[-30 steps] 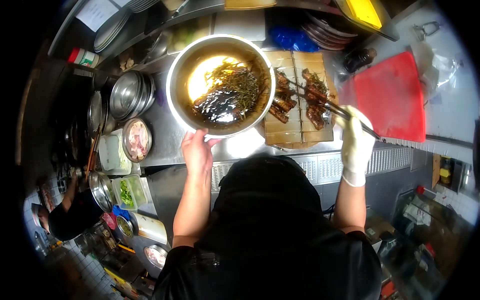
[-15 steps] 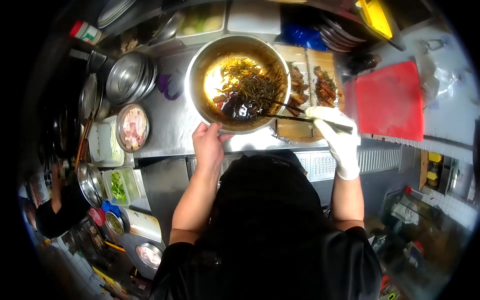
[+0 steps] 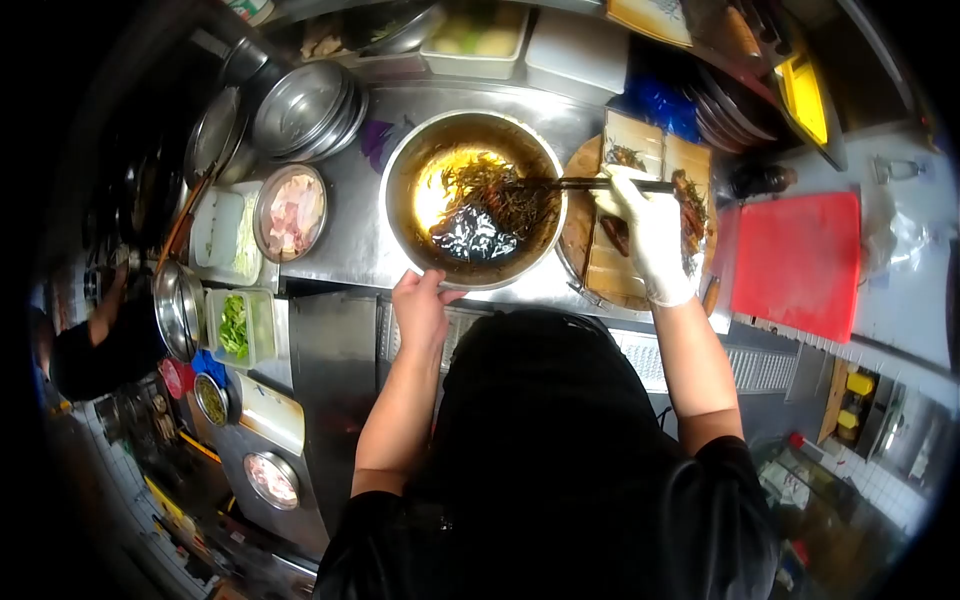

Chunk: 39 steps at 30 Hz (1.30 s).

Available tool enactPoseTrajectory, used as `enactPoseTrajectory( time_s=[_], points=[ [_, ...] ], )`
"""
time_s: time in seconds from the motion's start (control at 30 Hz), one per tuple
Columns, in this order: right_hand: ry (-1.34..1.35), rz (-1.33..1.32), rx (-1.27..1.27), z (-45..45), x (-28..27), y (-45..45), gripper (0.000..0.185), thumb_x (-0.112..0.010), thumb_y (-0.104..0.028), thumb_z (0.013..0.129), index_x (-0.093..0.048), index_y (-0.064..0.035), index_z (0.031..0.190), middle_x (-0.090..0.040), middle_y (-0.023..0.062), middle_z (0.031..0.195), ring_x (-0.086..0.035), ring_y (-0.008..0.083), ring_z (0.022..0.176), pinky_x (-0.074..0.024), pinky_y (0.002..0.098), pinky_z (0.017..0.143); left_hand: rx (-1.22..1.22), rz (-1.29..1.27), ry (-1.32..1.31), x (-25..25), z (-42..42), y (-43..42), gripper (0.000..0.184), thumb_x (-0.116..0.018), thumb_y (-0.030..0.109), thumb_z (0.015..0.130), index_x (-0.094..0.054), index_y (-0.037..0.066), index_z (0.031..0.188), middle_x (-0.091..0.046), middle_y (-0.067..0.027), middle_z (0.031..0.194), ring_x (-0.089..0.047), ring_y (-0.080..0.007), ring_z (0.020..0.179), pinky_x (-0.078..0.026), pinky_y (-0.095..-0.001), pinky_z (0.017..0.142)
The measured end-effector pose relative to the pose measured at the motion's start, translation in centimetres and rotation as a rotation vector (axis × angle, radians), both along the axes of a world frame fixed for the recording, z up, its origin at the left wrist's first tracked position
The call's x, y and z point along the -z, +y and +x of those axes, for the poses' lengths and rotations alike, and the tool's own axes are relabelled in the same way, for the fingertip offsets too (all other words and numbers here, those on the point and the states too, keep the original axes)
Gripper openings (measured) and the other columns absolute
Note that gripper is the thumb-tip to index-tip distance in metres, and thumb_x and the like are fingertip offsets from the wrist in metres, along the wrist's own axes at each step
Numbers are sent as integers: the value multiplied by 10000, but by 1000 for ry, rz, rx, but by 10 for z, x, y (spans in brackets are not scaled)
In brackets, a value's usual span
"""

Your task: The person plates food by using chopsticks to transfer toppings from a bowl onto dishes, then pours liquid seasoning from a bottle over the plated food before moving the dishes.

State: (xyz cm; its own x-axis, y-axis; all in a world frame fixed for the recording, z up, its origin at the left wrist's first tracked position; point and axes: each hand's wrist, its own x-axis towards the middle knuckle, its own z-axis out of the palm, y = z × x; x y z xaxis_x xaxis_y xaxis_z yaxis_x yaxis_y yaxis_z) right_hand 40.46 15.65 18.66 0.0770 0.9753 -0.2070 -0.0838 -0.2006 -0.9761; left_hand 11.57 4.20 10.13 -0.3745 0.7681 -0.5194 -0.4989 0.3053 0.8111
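Note:
A large metal mixing bowl stands on the steel counter, with dark, thin strands of food and a glossy dark sauce inside. My left hand grips the bowl's near rim, thumb on the upper side. Black chopsticks are held in my right hand, which wears a white glove. Their tips reach over the bowl's right side to the strands. Beneath my right hand are tan rectangular dishes with browned pieces of food, on a round wooden board.
A red cutting board lies to the right. On the left are stacked metal bowls, a bowl of raw meat and a tub of green leaves. Lidded containers line the back. Another person's arm shows at far left.
My right hand and the chopsticks have moved up and left relative to the bowl; the chopsticks now lie nearly level. The view has shifted. My left hand stays on the rim.

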Motion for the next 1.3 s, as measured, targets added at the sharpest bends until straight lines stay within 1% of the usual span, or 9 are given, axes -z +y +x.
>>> enactPoseTrajectory(
  time_s=[0.3, 0.37, 0.53, 0.57, 0.77, 0.97, 1.1, 1.2, 1.3],
  points=[
    [-250, 4, -320, -52, 58, -22, 179, -669, -92, 993, -747, -11, 1133, -761, 89, 1020, -706, 121, 833, -589, 246, 779, -84, -80, -83, 70, -2, -17, 170, -560, -29, 925, -588, -46, 1091, -667, -140, 1058, -696, -247, 870, -671, -378, 652],
    [-109, -32, -251, -62, 115, -16, 172, -654, -88, 1005, -744, -6, 1127, -755, 75, 1014, -695, 114, 826, -583, 240, 771, -60, -106, -78, 84, 0, -16, 138, -553, -22, 937, -583, -30, 1071, -657, -131, 1064, -688, -244, 917, -674, -387, 670],
    [162, -150, -23, -57, 137, -2, 185, -628, -92, 1025, -726, 30, 1125, -745, 88, 1017, -693, 128, 827, -582, 243, 763, -16, -118, -103, 101, -1, -11, 139, -548, -13, 947, -569, -17, 1085, -669, -138, 1072, -697, -247, 925, -667, -387, 724],
    [244, -170, 22, -52, 138, -2, 157, -644, -43, 1007, -712, 48, 1115, -735, 84, 972, -674, 127, 782, -556, 229, 695, -9, -107, -117, 102, -1, -9, 143, -549, -12, 948, -567, -16, 1090, -672, -138, 1074, -698, -247, 928, -664, -386, 730],
    [371, -230, 198, -27, 103, -17, 191, -606, -41, 1024, -663, 96, 1144, -712, 161, 1058, -716, 195, 899, -611, 284, 782, 31, -136, -151, 119, -6, -1, 115, -590, -7, 948, -598, 12, 1061, -679, -107, 1055, -689, -225, 933, -646, -429, 830],
    [545, -227, 180, -12, 104, -38, 184, -683, -104, 992, -693, 39, 1107, -698, 82, 953, -697, 167, 810, -568, 272, 694, 120, -222, -134, 127, -6, 1, 118, -658, 54, 967, -601, 21, 1065, -681, -90, 1044, -677, -211, 968, -639, -431, 864],
    [402, -301, 193, -10, 95, -41, 187, -688, -119, 997, -705, 43, 1089, -706, 69, 942, -707, 156, 784, -573, 254, 698, 152, -232, -178, 105, -7, -3, 313, -684, 188, 999, -580, -20, 1209, -639, -161, 1215, -666, -308, 1088, -622, -437, 929],
    [450, -188, 150, -13, 118, -41, 179, -658, -113, 1014, -712, 26, 1112, -726, 71, 997, -703, 136, 801, -584, 254, 727, 145, -261, -90, 88, -4, -12, 484, -694, 298, 994, -483, -63, 1240, -518, -187, 1303, -635, -368, 1161, -657, -457, 855],
    [446, -81, 100, -13, 125, -47, 179, -641, -97, 1018, -714, 17, 1135, -736, 79, 1033, -703, 135, 828, -589, 255, 767, 173, -282, -27, 81, -7, -28, 469, -673, 299, 1007, -468, -64, 1223, -506, -166, 1282, -635, -375, 1159, -654, -470, 858]
  ],
)
